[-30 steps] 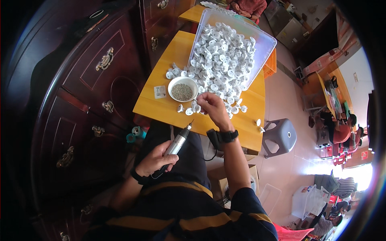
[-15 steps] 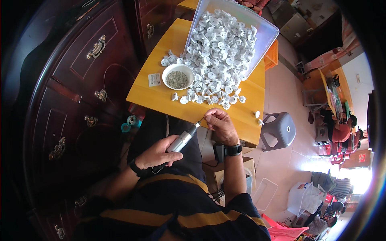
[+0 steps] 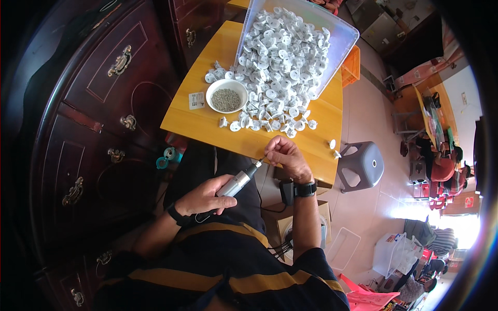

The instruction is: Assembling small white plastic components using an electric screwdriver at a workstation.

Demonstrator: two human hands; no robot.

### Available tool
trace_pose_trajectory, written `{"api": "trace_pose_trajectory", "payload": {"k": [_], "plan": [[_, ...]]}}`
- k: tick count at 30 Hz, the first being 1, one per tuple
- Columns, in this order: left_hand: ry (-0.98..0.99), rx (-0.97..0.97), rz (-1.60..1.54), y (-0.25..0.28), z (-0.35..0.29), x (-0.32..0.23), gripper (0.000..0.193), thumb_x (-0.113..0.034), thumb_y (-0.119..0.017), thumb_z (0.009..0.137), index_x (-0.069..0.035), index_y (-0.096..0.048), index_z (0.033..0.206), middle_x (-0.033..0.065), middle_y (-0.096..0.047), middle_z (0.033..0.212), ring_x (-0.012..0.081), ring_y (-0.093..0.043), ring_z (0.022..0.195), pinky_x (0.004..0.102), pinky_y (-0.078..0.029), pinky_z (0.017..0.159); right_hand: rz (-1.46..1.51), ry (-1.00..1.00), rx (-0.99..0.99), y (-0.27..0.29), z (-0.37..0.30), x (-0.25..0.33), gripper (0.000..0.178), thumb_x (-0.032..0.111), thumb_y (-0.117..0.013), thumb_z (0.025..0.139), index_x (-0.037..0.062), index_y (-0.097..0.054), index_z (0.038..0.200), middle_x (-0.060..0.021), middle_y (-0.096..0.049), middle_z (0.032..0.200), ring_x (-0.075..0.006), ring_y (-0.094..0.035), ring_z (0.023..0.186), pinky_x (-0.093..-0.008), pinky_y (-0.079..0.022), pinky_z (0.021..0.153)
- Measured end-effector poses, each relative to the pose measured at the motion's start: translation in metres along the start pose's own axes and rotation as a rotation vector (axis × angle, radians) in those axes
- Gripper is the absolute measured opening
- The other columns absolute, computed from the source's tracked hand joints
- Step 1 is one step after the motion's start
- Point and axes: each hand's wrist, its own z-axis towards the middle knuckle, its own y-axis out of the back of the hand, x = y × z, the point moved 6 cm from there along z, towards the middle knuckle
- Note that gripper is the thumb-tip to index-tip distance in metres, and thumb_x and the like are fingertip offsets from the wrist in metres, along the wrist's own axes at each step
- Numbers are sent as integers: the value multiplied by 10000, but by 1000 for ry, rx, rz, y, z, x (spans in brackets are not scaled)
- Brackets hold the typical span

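Note:
My left hand (image 3: 205, 199) is wrapped round a silver electric screwdriver (image 3: 236, 185) over my lap, its bit pointing up and to the right. At the bit's tip, the thumb and fingers of my right hand (image 3: 290, 159) are pinched together; whatever they hold is too small to make out. Just beyond, on the yellow wooden table (image 3: 199, 124), a white bowl (image 3: 210, 102) contains many small grey metal pieces, probably screws. Beside it, small white plastic parts (image 3: 282, 52) spill in a heap from a tipped clear plastic bin (image 3: 346, 32).
A printed card (image 3: 196, 100) lies left of the bowl. Two loose white parts (image 3: 332, 144) are near the table's right edge. A grey stool (image 3: 365, 166) stands to the right, a dark wooden cabinet (image 3: 98, 103) to the left. A cardboard box (image 3: 277, 225) is below my right forearm. Other people sit far right.
My right hand has shifted slightly to the right and its wrist has turned a little, fingers still pinched at the bit's tip. The screwdriver stays in my left hand. The view has moved slightly.

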Motion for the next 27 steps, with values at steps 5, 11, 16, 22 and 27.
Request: {"api": "trace_pose_trajectory", "payload": {"k": [5, 11, 16, 22, 27], "plan": [[-28, 120, -156, -3, 4, 2, 454, -254, -698, 942, -4, -465, 1240, 21, -567, 827, 78, -551, 601, 215, -480, 571, -19, 17, 21, 0, -3, 6, 176, 46, -738, 886, 59, -636, 1029, 5, -659, 903, -65, -587, 746, -204, -469, 666], [-53, 33, -97, -2, 5, 2, 503, -241, -699, 948, 0, -446, 1310, 23, -568, 854, 78, -558, 623, 221, -491, 582, -313, 86, -275, 29, -13, 22, 244, 100, -743, 892, 56, -635, 1106, 18, -659, 919, -70, -602, 763, -221, -480, 653], [-37, 12, -75, 2, 4, 4, 498, -212, -693, 951, 0, -445, 1327, 16, -560, 860, 76, -555, 629, 224, -497, 590, -1102, 275, -737, 49, -19, 46, 230, 104, -763, 820, 49, -663, 1020, -70, -676, 882, -155, -645, 677, -293, -528, 618], [-25, -9, -81, 1, 5, 3, 469, -190, -688, 951, -1, -457, 1314, 10, -550, 843, 76, -548, 623, 227, -495, 586, -1399, 193, -706, 50, -7, 37, 370, 215, -800, 780, 121, -625, 1092, -131, -629, 970, -318, -660, 780, -450, -523, 707], [-15, -5, -84, -2, 7, 0, 459, -180, -686, 952, 0, -459, 1309, 8, -549, 834, 77, -548, 623, 229, -494, 583, -1471, 235, -669, 49, -5, 41, 264, 208, -793, 773, 75, -642, 942, -145, -658, 871, -360, -652, 793, -474, -519, 715]]}}
